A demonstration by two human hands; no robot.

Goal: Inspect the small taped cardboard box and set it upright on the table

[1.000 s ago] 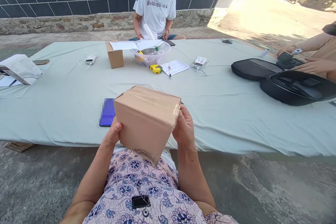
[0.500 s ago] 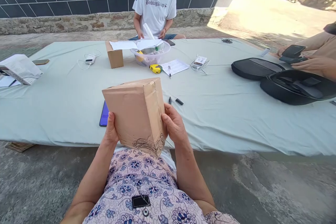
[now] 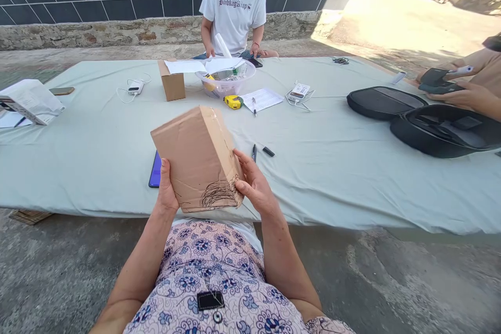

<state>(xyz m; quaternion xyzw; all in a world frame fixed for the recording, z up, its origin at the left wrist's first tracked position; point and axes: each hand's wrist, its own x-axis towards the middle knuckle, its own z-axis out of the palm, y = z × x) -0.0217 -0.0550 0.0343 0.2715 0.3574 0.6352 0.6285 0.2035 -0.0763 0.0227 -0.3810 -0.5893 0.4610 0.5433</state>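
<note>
Between the left hand (image 3: 167, 193) and the right hand (image 3: 256, 188), which are held apart, a box (image 3: 191, 154) is clasped, tilted, over the near edge of the cloth (image 3: 97, 177). Its lower right corner is covered with dark scribbles (image 3: 216, 195). By it, a phone (image 3: 155, 175) is partly hidden; to the right, a marker (image 3: 254, 153) and a cap (image 3: 268, 151) are laid near each other. Farther off, a tape measure (image 3: 233, 102) is set beside a sheet (image 3: 268, 99). Behind these, a basin (image 3: 230, 88) is topped with papers (image 3: 223, 65), and a person (image 3: 235, 15) is seated beyond.
</note>
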